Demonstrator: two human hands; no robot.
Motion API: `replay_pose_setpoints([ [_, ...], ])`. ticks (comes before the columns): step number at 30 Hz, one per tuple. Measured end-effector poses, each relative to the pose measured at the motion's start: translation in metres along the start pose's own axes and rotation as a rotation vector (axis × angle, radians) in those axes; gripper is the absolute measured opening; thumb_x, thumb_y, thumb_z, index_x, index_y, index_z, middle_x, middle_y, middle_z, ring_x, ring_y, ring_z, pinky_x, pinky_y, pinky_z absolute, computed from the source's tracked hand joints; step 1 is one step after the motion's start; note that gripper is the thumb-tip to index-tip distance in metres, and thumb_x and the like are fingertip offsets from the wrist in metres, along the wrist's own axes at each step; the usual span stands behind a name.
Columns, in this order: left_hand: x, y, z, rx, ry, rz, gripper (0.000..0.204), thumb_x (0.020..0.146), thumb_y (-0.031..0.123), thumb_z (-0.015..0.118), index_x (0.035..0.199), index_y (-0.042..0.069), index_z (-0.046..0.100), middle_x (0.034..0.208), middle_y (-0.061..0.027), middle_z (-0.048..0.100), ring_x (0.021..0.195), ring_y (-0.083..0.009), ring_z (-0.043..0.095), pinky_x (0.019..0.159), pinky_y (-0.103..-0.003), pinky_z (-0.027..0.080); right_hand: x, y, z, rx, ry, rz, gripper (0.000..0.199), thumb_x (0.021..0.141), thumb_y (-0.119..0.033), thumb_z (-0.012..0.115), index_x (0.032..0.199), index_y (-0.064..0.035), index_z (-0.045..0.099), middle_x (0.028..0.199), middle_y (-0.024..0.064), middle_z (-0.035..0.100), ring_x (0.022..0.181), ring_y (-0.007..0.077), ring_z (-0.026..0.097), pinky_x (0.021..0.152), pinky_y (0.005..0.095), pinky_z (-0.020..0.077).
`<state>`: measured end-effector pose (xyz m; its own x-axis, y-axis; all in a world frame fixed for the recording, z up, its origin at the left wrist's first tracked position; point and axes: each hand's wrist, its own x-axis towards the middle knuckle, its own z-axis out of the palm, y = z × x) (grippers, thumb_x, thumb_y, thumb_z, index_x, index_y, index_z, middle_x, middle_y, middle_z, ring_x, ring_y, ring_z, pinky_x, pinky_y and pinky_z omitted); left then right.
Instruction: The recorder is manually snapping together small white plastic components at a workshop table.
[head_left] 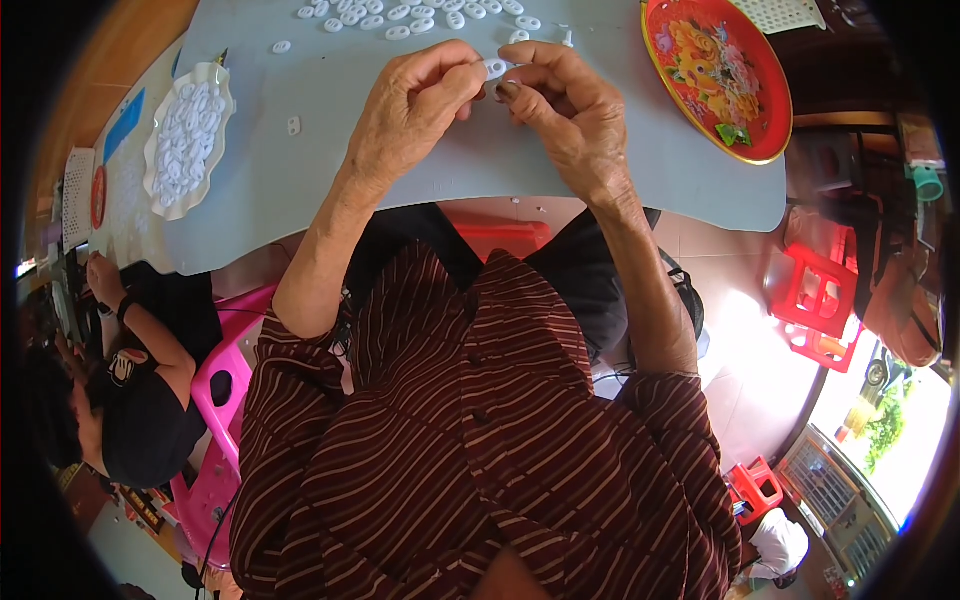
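My left hand and my right hand meet above the grey table, both pinching one small white plastic ring piece between their fingertips. Several more white ring pieces lie loose on the table just beyond my hands. A white scalloped dish piled with the same white pieces stands to the left. One small white part lies alone between the dish and my left hand.
A red round tray with a flower pattern rests on the table's right side. Another person in dark clothes sits at my left by a pink stool. Red stools stand on the floor at right.
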<state>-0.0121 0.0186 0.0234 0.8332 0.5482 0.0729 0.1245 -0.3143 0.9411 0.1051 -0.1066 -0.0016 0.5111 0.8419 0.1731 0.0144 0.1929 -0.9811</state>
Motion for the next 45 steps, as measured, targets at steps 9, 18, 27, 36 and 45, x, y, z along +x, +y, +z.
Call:
replay_pose_setpoints([
  [9,0.001,-0.009,0.001,0.022,-0.053,0.106,0.023,0.089,0.021,0.051,0.076,0.002,0.052,0.06,0.0016,0.045,0.054,-0.0068,0.043,0.05,-0.023,0.036,0.0,0.0,0.001,0.012,-0.003,0.003,0.026,0.085,0.0,0.061,0.11,0.0002,0.057,0.087,0.0055,0.064,0.083,0.0106,0.062,0.075,0.0226,0.0503],
  [18,0.001,-0.011,0.009,0.005,0.021,0.152,0.023,0.09,0.02,0.05,0.075,0.002,0.051,0.057,0.002,0.04,0.051,-0.0054,0.035,0.046,-0.023,0.03,0.0,-0.001,0.001,-0.002,0.005,0.011,0.025,0.085,0.0,0.06,0.11,0.0002,0.057,0.086,0.0054,0.063,0.083,0.0109,0.063,0.075,0.0228,0.0506],
  [27,0.004,-0.016,0.004,0.032,-0.042,0.177,0.024,0.091,0.021,0.046,0.076,0.003,0.05,0.056,0.0016,0.039,0.051,-0.0061,0.035,0.046,-0.024,0.031,0.0,0.0,0.002,-0.008,0.016,0.023,0.025,0.085,-0.002,0.061,0.11,0.0004,0.057,0.086,0.0056,0.063,0.079,0.01,0.061,0.071,0.0219,0.0499],
  [36,0.0,-0.011,0.01,-0.017,0.069,0.144,0.022,0.088,0.021,0.052,0.077,0.003,0.056,0.056,0.0015,0.042,0.052,-0.0056,0.038,0.048,-0.023,0.032,0.0,0.005,0.002,0.0,0.018,0.005,0.025,0.085,-0.003,0.063,0.109,0.0003,0.057,0.082,0.0039,0.061,0.071,0.0085,0.057,0.067,0.0215,0.0495],
  [45,0.001,-0.017,0.011,-0.047,0.057,0.17,0.021,0.089,0.019,0.049,0.076,0.002,0.051,0.056,0.0015,0.038,0.052,-0.0069,0.034,0.047,-0.024,0.03,0.0,0.009,0.006,-0.009,0.003,-0.031,0.029,0.08,-0.002,0.068,0.107,-0.0009,0.058,0.083,0.0036,0.061,0.074,0.0075,0.059,0.068,0.0212,0.0504],
])
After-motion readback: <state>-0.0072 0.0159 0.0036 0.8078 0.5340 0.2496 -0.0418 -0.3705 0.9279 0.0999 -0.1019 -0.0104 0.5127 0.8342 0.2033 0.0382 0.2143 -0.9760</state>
